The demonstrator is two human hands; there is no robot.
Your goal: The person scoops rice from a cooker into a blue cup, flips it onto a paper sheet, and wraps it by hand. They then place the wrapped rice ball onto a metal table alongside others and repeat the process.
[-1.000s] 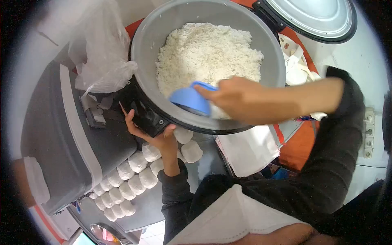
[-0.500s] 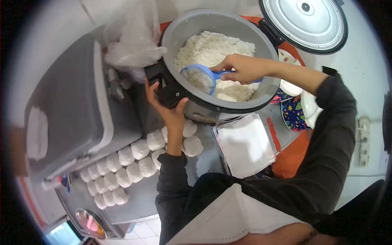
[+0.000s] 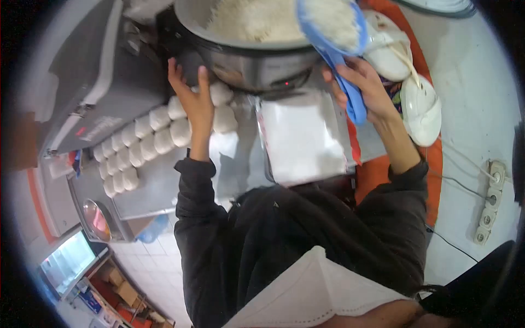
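Observation:
My right hand (image 3: 367, 90) is wrapped round the handle of a blue rice scoop (image 3: 353, 98), which is heaped with white rice. The scoop is held up at the right side of a big rice cooker (image 3: 262, 65) with more rice (image 3: 251, 19) in it. My left hand (image 3: 191, 98), fingers spread and holding nothing, is below the cooker's left side, over rows of white rounded parcels (image 3: 180, 131). A stack of white paper sheets (image 3: 303, 139) lies on the counter in front of the cooker.
A large grey box (image 3: 126, 76) stands at the left. White lids (image 3: 421, 112) and an orange cloth (image 3: 377, 186) are at the right, with a power strip (image 3: 488, 202) farther out. A metal bowl (image 3: 97, 218) sits at the counter's lower left.
My right hand has lifted the rice-filled scoop out of the cooker to the right. My left hand has let go of the cooker's handle. The view has tilted down.

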